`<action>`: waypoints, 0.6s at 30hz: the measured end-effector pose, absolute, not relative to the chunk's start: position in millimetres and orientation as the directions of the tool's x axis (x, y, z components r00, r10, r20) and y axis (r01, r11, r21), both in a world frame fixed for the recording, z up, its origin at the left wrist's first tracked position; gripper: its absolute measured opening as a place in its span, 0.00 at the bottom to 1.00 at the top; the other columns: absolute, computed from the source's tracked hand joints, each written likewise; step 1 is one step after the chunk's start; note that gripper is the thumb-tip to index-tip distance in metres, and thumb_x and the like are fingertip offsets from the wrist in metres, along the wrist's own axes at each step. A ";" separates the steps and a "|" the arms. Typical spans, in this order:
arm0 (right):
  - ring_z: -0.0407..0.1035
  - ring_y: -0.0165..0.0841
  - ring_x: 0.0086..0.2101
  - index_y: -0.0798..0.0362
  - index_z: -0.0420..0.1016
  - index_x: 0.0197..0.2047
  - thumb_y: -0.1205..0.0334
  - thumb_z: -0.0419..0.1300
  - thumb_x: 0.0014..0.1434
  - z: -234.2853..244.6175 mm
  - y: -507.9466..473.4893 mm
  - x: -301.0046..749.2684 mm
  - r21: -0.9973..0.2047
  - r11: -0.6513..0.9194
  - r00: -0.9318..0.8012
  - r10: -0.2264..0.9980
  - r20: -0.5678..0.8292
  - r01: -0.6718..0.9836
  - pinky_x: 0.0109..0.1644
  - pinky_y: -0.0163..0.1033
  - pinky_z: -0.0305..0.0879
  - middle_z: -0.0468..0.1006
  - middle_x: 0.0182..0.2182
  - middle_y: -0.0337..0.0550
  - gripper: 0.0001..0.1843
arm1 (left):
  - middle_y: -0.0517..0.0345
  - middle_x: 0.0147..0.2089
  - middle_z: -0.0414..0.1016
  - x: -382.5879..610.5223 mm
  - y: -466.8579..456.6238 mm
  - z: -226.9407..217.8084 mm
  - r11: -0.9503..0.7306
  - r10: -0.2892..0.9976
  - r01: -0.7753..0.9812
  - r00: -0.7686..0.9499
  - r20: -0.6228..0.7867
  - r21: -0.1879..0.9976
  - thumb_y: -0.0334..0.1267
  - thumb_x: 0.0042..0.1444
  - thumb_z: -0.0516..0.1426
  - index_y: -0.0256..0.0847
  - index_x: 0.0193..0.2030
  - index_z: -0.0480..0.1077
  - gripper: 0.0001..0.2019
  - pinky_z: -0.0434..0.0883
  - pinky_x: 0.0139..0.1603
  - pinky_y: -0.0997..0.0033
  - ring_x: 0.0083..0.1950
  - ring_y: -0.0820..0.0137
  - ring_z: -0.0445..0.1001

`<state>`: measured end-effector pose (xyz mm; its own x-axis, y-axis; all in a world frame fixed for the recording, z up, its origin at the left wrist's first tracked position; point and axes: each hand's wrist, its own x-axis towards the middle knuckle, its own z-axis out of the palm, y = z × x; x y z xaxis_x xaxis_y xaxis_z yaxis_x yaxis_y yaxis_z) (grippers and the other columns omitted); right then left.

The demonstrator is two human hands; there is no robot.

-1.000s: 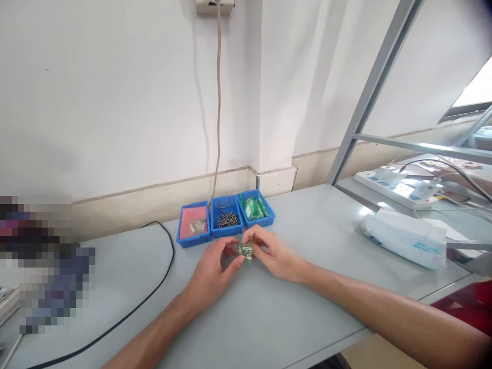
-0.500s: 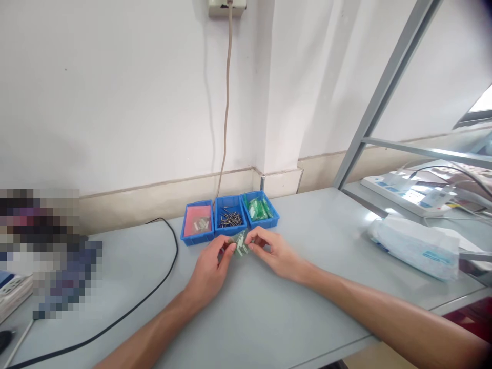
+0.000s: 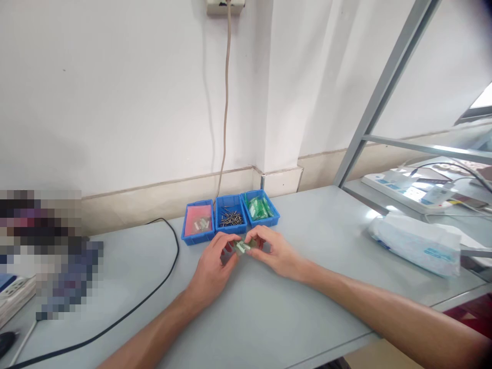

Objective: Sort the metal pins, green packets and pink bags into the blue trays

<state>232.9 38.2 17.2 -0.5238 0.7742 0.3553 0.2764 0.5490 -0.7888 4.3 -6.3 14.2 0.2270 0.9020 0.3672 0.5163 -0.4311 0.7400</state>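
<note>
A small clear plastic bag [image 3: 242,247] with several pale pieces inside is held between my two hands, just above the table in front of the blue bins. My left hand [image 3: 215,261] has its thumb and fingertips at the bag's left edges, curved with a gap between them. On the other side my right hand [image 3: 274,251] pinches the bag between thumb and fingers. Behind them stand three blue bins: the left bin [image 3: 198,239] has a pink sheet and a bag of pale pieces, the middle bin [image 3: 231,229] dark metal screws, the right bin [image 3: 265,222] green-and-clear packets.
A black cable [image 3: 154,294] curves across the left of the grey table [image 3: 253,318]. A white-and-blue soft pack [image 3: 417,246] lies at the right, near a grey metal frame [image 3: 365,130]. Power strips [image 3: 403,192] and cables sit beyond it. A blurred-out patch covers the left edge.
The left thumb and index finger have spread apart at the bag, which now looks flatter and more tilted. My right hand has hardly moved.
</note>
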 end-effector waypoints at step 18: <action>0.69 0.33 0.37 0.48 0.67 0.44 0.62 0.59 0.73 22.4 33.2 233.4 -0.834 0.487 -0.471 0.817 0.332 0.258 0.44 0.39 0.65 0.76 0.40 0.38 0.03 | 0.53 0.49 0.79 3.4 -4.9 10.8 -0.427 0.904 0.511 0.218 0.368 0.746 0.42 0.78 0.51 0.45 0.54 0.75 0.12 0.71 0.53 0.64 0.50 0.63 0.76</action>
<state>233.4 33.2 22.4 -0.4713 0.8173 0.3317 0.2579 0.4873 -0.8343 3.4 -4.9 10.8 0.2183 0.9038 0.3682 0.5109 -0.4273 0.7460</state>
